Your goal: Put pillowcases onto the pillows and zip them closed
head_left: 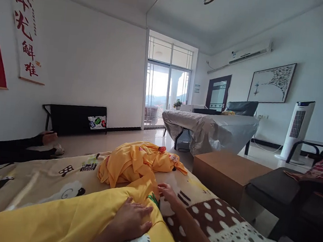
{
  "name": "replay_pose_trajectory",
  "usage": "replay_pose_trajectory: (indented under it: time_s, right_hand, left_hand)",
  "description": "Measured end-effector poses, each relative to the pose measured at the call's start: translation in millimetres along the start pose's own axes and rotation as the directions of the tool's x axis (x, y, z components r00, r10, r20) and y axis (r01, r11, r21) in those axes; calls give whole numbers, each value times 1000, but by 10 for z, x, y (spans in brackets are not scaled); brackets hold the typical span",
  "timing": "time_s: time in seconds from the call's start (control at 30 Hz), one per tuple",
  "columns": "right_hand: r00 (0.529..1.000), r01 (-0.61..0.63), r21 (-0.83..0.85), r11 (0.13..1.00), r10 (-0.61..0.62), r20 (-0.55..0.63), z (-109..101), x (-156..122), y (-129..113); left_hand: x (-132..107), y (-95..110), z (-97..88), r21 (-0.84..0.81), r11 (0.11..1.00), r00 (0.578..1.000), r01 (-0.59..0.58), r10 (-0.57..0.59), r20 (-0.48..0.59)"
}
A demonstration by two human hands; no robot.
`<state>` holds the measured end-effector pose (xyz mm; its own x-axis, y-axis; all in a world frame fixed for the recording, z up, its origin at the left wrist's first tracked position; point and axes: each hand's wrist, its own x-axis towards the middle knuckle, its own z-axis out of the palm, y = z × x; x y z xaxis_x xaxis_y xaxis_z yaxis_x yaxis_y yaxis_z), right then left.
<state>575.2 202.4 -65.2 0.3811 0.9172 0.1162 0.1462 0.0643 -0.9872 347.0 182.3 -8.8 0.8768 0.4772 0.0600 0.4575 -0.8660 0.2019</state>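
Note:
A yellow cloth (53,217) with cartoon prints, seemingly bedding, stretches across the near side and off the lower left edge. My left hand (130,220) lies palm down on it, fingers spread. To the right, my right hand (168,195) has its fingers bent at the cloth's edge, apparently pinching it; the fingertips are partly hidden. Beyond both hands, a narrow strip joins the flat part to a bunched orange-yellow heap (136,162). Beneath everything is a beige and brown blanket (209,218) with animal and dot patterns.
At right stand a brown box (231,169) and a dark chair (275,187). Farther back are a table under a plastic cover (213,126) and a white tower fan (297,127). Another person's legs (17,148) extend in from the left, near a black folded panel (75,117).

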Motion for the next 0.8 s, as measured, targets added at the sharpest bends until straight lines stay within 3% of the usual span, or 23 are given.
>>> replay_pose_trajectory:
  time_s: [0.1, 0.17, 0.23, 0.3, 0.37, 0.43, 0.57, 0.67, 0.73, 0.8]
  right_hand:
    - [992, 118, -90, 989, -121, -20, -66, -153, -275]
    - [974, 225, -170, 959, -221, 39, 39, -314, -356]
    - [964, 260, -295, 919, -228, 139, 244, -509, -299]
    - [970, 226, -428, 875, -159, 187, 461, -706, -144]
    - [976, 194, -498, 845, -114, 187, 579, -876, 13]
    - [972, 201, -507, 838, -104, 212, 540, -1015, 99]
    - [958, 130, -417, 900, -5, 288, 169, -1268, 145]
    - [969, 18, -361, 932, 74, 237, -8, -1418, 252]
    - [976, -30, -328, 944, 97, 192, 3, -1466, 314]
    - [986, 2, -276, 961, 45, 162, 77, -1475, 290]
  left_hand:
    - [-2, 33, -31, 19, 1000, 1000, -16, 16, -26]
    - [4, 58, -100, -21, 999, 994, 49, -51, -97]
    - [-8, 60, -204, -104, 979, 961, 173, -191, -202]
    - [-69, 16, -319, -193, 941, 905, 276, -322, -279]
    - [-211, -84, -413, -244, 930, 885, 275, -344, -314]
    - [-441, -232, -470, -242, 952, 916, 188, -258, -306]
    - [-1003, -540, -497, -149, 983, 974, 103, -130, -185]
    - [-1269, -605, -488, -126, 983, 982, 136, -150, -115]
    - [-1308, -544, -486, -107, 975, 970, 194, -207, -130]
    - [-1277, -451, -507, -70, 961, 945, 268, -276, -173]
